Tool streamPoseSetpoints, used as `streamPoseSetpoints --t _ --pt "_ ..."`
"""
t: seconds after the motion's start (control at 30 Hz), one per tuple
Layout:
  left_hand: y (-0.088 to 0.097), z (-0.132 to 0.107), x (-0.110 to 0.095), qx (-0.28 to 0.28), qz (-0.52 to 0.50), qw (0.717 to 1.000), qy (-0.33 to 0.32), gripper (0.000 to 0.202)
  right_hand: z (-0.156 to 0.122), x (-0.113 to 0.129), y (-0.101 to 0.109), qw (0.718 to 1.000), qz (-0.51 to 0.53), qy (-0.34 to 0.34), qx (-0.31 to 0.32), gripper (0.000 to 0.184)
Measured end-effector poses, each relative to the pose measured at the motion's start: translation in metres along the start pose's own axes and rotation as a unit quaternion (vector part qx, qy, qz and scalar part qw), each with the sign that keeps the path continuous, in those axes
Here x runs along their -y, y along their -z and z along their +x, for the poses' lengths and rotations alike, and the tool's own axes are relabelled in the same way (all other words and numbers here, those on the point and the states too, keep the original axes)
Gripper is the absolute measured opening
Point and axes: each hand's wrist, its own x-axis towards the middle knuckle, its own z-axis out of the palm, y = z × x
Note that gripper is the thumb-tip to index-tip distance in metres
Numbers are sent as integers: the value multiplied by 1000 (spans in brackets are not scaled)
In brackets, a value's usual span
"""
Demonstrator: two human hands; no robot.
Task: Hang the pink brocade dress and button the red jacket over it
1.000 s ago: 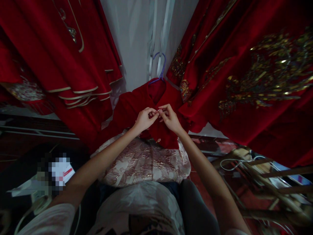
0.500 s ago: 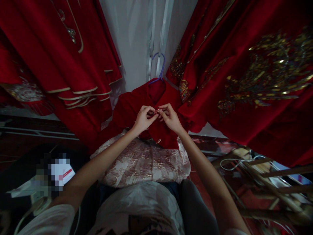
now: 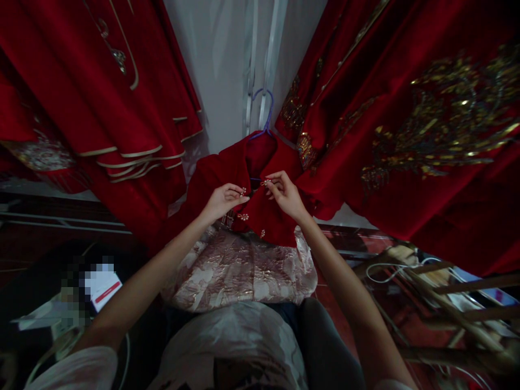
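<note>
A red velvet jacket (image 3: 266,214) hangs in front of me on a purple hanger (image 3: 264,111), over a pale brocade skirt (image 3: 239,268). My left hand (image 3: 221,200) pinches the left front edge of the jacket beside a small beaded button. My right hand (image 3: 284,194) pinches the right front edge just below the collar. The two edges are held a little apart, and the dark inside of the jacket shows between them. More small buttons run down the front below my hands.
Red garments with cream piping (image 3: 122,114) hang at the left. Red robes with gold embroidery (image 3: 426,124) hang at the right. A pale wall (image 3: 227,65) stands behind. Wooden chair parts and white cables (image 3: 430,292) lie at the lower right.
My hands were pressed together at the jacket's closure. They have now drawn apart, the left hand moving left, and the front has opened at the top.
</note>
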Motion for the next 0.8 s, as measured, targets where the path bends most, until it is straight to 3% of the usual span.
streamPoseSetpoints --t 0.17,0.27,0.5,0.67,0.8 --pt "17 -2 5 -37 150 984 -94 18 1 2 1 1000 4 -3 3 28" --pt "20 -3 7 -55 217 967 -125 19 1 4 0 1000 4 -3 6 27" --pt "12 15 9 -59 299 941 -144 12 1 7 -1 1000 3 -11 10 29" --pt "2 30 15 -63 346 928 -127 22 0 6 1 1000 3 -6 12 29" --pt "-1 29 18 -76 357 916 -165 15 -1 5 4 1000 -3 -7 18 29"
